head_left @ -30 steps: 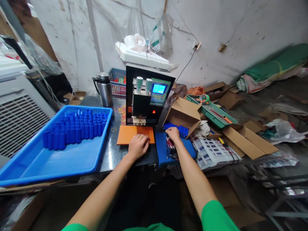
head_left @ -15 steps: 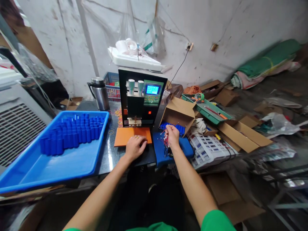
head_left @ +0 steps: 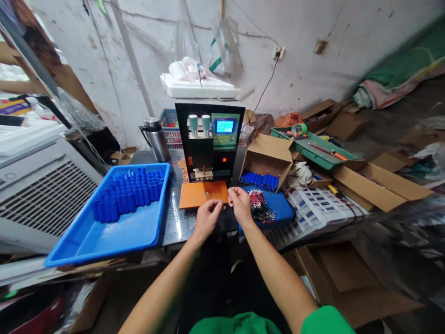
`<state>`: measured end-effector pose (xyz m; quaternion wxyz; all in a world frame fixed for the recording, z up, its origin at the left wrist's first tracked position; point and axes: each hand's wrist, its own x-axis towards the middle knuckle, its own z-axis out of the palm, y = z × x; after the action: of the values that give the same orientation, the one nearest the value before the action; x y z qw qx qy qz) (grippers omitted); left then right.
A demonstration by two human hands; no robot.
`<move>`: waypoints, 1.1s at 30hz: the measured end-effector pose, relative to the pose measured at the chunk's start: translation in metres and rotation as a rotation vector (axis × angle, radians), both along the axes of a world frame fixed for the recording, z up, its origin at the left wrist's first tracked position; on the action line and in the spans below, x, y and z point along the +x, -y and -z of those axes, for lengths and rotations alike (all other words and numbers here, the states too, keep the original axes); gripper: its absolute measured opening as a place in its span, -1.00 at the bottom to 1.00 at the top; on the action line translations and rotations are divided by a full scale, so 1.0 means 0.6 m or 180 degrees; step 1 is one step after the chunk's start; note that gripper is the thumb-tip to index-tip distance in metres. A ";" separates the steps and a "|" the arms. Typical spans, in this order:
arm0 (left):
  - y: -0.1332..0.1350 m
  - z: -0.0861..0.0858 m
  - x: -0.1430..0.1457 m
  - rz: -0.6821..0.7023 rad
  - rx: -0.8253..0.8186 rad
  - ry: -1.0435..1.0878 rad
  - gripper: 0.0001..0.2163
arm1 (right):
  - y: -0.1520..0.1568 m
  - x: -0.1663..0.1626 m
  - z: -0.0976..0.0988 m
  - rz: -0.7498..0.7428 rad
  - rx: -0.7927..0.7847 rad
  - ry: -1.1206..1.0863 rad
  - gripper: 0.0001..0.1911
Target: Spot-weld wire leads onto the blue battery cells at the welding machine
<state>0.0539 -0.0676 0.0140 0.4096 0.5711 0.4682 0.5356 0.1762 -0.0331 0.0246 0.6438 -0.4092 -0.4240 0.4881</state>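
Observation:
My right hand is closed in a pinch just past the right edge of an orange plate, with a thin wire lead at its fingertips. Close beside it, my left hand has thumb and forefinger pressed together near the plate's front edge; what lies in that pinch is too small to make out. Behind the plate stands a black spot welder with a lit screen and two electrode pins. A pile of red and black wire leads lies on a blue pad to the right.
At left, a blue tray holds many blue-wrapped cells. An open carton with blue cells stands right of the welder. A steel jug, a green tool tray and a white crate surround the bench.
My right hand has left the pile of wire leads and moved left toward my other hand. My left hand has shifted off the orange plate toward its front right, its fingers now pinched.

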 end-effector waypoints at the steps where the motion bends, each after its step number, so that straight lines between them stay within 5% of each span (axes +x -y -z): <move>1: 0.001 0.001 -0.005 -0.0011 0.0003 -0.0037 -0.74 | 0.002 -0.001 0.001 -0.0050 -0.0009 0.0054 -0.73; 9: 0.018 0.003 -0.056 -0.0024 0.0164 -0.0734 -0.76 | 0.028 -0.010 -0.002 -0.0951 0.0253 0.1098 -0.77; 16: 0.051 -0.005 -0.091 -0.0250 0.0217 -0.0867 -0.77 | 0.038 -0.030 0.015 -0.0795 0.0168 0.1195 -0.71; 21: 0.053 -0.029 -0.227 -0.1392 0.0318 -0.1830 -0.82 | 0.016 -0.021 0.035 -0.0254 -0.0023 0.1197 -0.59; 25: 0.048 -0.037 -0.369 -0.2509 -0.0434 -0.3120 -0.66 | 0.001 -0.020 0.045 -0.0155 -0.0061 0.1205 -0.49; 28: 0.044 -0.030 -0.430 -0.2578 -0.0839 -0.3353 -0.58 | -0.003 -0.024 0.048 -0.0237 -0.0080 0.1267 -0.47; 33: 0.035 -0.011 -0.439 -0.2570 -0.0544 -0.2887 -0.76 | -0.008 -0.025 0.053 -0.0242 -0.0096 0.1232 -0.46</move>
<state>-0.2096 -0.0885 0.0208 -0.0214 0.4847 0.8166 0.3126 0.1611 -0.0284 -0.0070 0.5252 -0.4887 -0.5477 0.4306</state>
